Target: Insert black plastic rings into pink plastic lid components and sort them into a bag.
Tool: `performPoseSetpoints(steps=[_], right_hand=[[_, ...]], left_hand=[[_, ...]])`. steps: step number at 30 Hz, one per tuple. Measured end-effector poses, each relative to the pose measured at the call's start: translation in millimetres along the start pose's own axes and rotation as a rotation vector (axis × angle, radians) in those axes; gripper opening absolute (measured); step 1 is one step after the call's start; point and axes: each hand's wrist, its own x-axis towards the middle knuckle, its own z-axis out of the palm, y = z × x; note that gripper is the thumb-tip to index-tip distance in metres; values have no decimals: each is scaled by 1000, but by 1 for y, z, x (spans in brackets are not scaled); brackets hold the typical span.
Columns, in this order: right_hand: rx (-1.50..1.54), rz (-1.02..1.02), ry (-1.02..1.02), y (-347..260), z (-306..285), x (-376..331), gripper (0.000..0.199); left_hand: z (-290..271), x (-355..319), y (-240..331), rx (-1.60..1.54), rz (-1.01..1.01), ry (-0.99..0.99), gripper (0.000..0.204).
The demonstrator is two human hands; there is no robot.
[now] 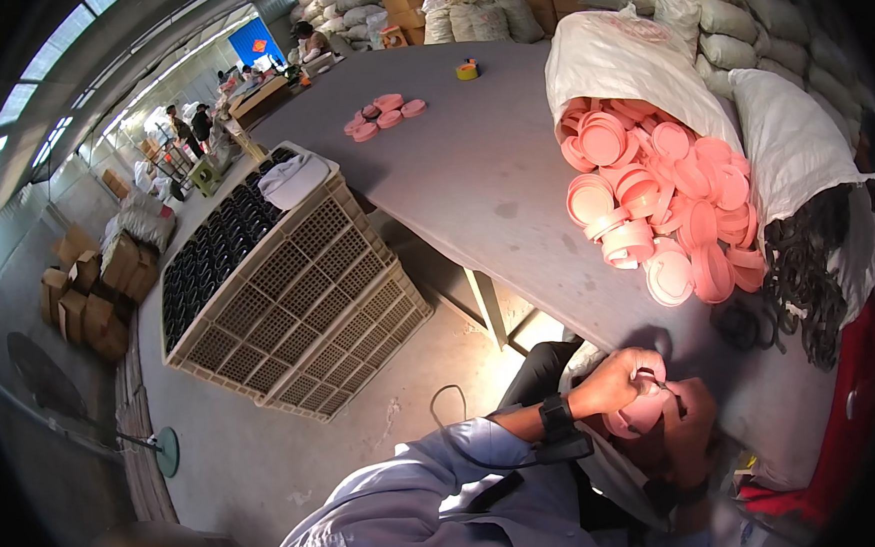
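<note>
Near the table's front edge, my two hands are together on a round pink plastic lid (pixel 638 414). My left hand (pixel 613 383), with a black band at the wrist, is closed on the lid's far side. Closed on its right side is my right hand (pixel 689 427), partly in shadow. A thin dark strip shows between the fingers, and I cannot tell whether it is a loose ring. Beyond my hands, a heap of pink lids (pixel 668 194) spills from a white woven sack (pixel 635 56). Black rings (pixel 808 271) hang from a second white sack (pixel 800 141) to the right.
Several pink lids (pixel 385 114) lie farther off on the grey table (pixel 471 161), near a yellow tape roll (pixel 466 70). Left of the table stand stacked beige crates (pixel 323 290) holding black items, with a white cloth (pixel 294 180) on top. Cartons (pixel 98 289) and a fan (pixel 163 451) stand at far left.
</note>
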Motion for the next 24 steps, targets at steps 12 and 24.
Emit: performPoseSetpoints(steps=[12, 24], right_hand=[[-6, -7, 152, -2, 26, -23, 14], [9, -69, 224, -28, 35, 0, 28]], left_hand=[[2, -13, 10, 270, 40, 78, 21], [-27, -6, -3, 48, -77, 100, 17]])
